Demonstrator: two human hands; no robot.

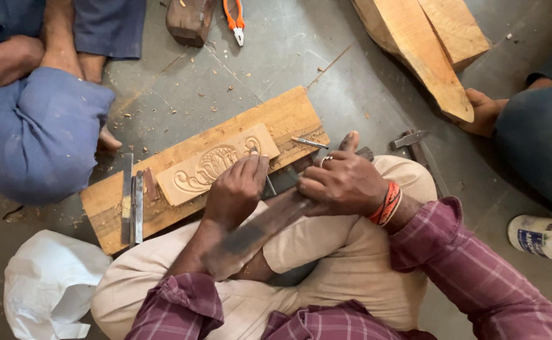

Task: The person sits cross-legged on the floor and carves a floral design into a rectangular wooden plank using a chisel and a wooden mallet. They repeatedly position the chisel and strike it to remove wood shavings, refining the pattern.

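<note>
Carving is under way: left hand [238, 189] steadies a chisel [269, 184] on the carved panel [216, 165] (lying on a plank [288, 116]); right hand [342, 182] grips a wooden mallet [257, 233]. Next blow needs care.

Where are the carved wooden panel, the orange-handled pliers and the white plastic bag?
carved wooden panel [210, 169], head view, on the floral relief left of the hands.
orange-handled pliers [233, 17], head view, where the handles meet above the jaws.
white plastic bag [48, 283], head view, middle of the crumpled bag.
</note>
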